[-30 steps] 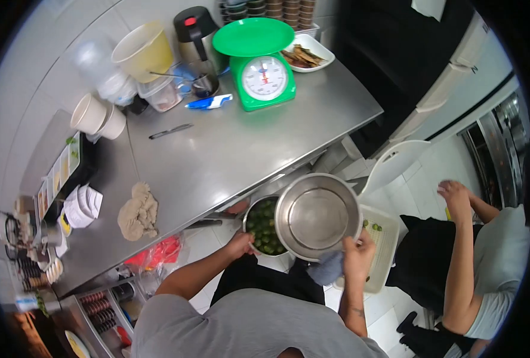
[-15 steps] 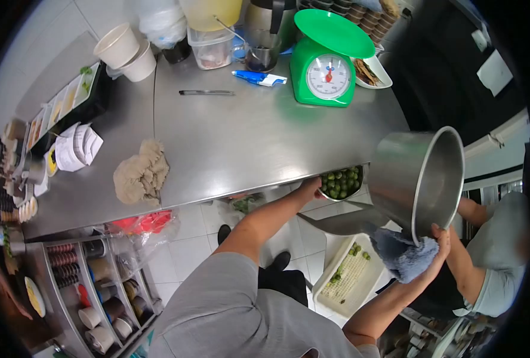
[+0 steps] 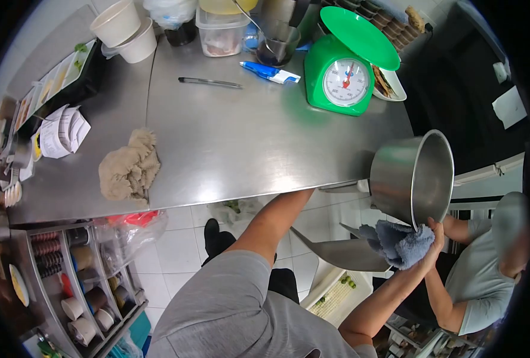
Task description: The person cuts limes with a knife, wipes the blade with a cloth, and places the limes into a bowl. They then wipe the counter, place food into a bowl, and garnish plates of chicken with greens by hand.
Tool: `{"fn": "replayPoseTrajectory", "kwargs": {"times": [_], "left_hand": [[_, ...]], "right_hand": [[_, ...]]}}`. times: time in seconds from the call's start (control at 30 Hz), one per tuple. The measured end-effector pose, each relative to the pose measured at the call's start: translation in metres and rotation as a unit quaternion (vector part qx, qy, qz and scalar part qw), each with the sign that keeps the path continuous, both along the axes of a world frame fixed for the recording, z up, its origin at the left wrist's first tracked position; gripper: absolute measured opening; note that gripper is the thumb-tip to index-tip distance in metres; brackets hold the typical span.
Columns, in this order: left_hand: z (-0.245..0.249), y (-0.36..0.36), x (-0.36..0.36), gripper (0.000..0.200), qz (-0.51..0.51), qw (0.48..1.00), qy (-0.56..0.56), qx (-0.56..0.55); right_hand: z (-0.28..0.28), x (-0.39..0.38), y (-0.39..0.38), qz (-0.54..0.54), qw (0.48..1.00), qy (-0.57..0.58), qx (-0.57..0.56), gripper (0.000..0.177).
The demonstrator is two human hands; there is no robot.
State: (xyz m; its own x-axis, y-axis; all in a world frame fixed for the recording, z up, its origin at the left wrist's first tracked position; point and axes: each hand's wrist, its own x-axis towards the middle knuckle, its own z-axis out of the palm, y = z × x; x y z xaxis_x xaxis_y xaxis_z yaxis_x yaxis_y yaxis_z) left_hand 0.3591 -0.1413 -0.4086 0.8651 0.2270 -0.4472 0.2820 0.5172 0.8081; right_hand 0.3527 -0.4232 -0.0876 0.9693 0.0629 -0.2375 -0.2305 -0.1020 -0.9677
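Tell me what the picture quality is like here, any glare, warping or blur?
Head view: the fisheye lens bows the edges of the steel counter and leaves black corners; light is even, with a soft sheen on the counter and on the steel pot; the right hand and blue cloth are sharp, while the far right edge is smeared.

Shiny silver round steel pot (image 3: 411, 179), blue fluffy cloth (image 3: 399, 243), bright green plastic kitchen scale (image 3: 345, 68) with white dial and red needle, beige crumpled rag (image 3: 129, 167), grey brushed steel counter (image 3: 235, 143), blue-and-white tube (image 3: 271, 72), white floor tiles (image 3: 181, 250), small green limes (image 3: 348, 280) on white slotted tray (image 3: 336, 293).
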Motion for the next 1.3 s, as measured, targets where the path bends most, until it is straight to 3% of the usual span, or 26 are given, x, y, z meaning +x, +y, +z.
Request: {"fn": "replayPoseTrajectory", "kwargs": {"times": [0.07,0.13,0.2,0.37,0.47,0.53,0.6,0.67,0.73,0.8,0.83,0.87,0.9,0.97,1.03,1.13,1.23,1.3], "left_hand": [[0.0,0.003,0.004,0.025,0.002,1.0,0.003,0.022],[-0.002,0.005,0.009,0.025,0.002,0.999,0.006,0.043],[-0.001,0.008,0.014,0.024,-0.001,0.998,0.011,0.068],[0.005,0.014,0.011,0.024,-0.035,0.981,0.034,0.187],[0.015,0.011,-0.017,0.023,-0.103,0.931,0.06,0.346],[0.024,0.003,-0.056,0.023,-0.2,0.886,0.036,0.416],[0.036,0.004,-0.114,0.021,-0.296,0.87,-0.042,0.392],[0.102,0.033,-0.183,0.024,-0.386,0.84,-0.099,0.368],[0.192,0.074,-0.251,0.025,-0.306,0.849,-0.204,0.38],[0.25,0.127,-0.297,0.029,-0.199,0.813,-0.248,0.488],[0.265,0.159,-0.312,0.031,-0.135,0.737,-0.245,0.616],[0.3,0.181,-0.333,0.036,-0.081,0.644,-0.111,0.752],[0.31,0.208,-0.345,0.04,-0.062,0.57,-0.034,0.819],[0.287,0.254,-0.367,0.043,-0.051,0.545,0.057,0.835],[0.268,0.28,-0.367,0.047,-0.049,0.549,0.078,0.831],[0.254,0.323,-0.339,0.048,0.063,0.51,0.112,0.851],[0.255,0.347,-0.313,0.049,0.123,0.507,0.151,0.839],[0.252,0.348,-0.322,0.048,0.092,0.522,0.125,0.839]], "right_hand": [[0.008,-0.01,0.034,-0.036,0.991,0.09,0.09,0.029],[-0.029,0.017,0.007,0.047,0.997,-0.043,-0.038,0.03],[-0.05,0.033,0.029,-0.076,0.991,-0.06,0.092,0.025],[-0.023,0.02,0.092,-0.124,0.984,-0.065,0.11,0.022],[-0.021,0.024,0.106,-0.134,0.979,-0.055,0.143,0.021],[-0.025,0.03,0.102,-0.103,0.984,-0.037,0.138,0.02],[-0.023,0.023,0.105,-0.104,0.986,-0.044,0.124,0.019],[-0.019,0.007,0.094,-0.088,0.991,-0.103,0.021,0.018],[-0.008,-0.017,0.089,-0.058,0.99,-0.128,-0.026,0.017],[-0.004,-0.035,0.091,0.005,0.994,-0.11,-0.011,0.015],[-0.002,-0.044,0.095,0.034,0.994,-0.101,-0.005,0.015],[0.006,-0.056,0.111,0.061,0.993,-0.1,-0.006,0.013],[0.018,-0.071,0.141,0.086,0.991,-0.098,-0.009,0.012],[0.029,-0.096,0.191,0.13,0.988,-0.079,-0.02,0.009],[0.029,-0.114,0.243,0.147,0.988,-0.048,0.011,0.006],[0.015,-0.134,0.303,0.146,0.986,-0.006,0.081,0.006],[0.009,-0.143,0.336,0.178,0.977,0.017,0.117,0.013],[0.007,-0.144,0.332,0.2,0.975,-0.007,0.098,0.018]]}}
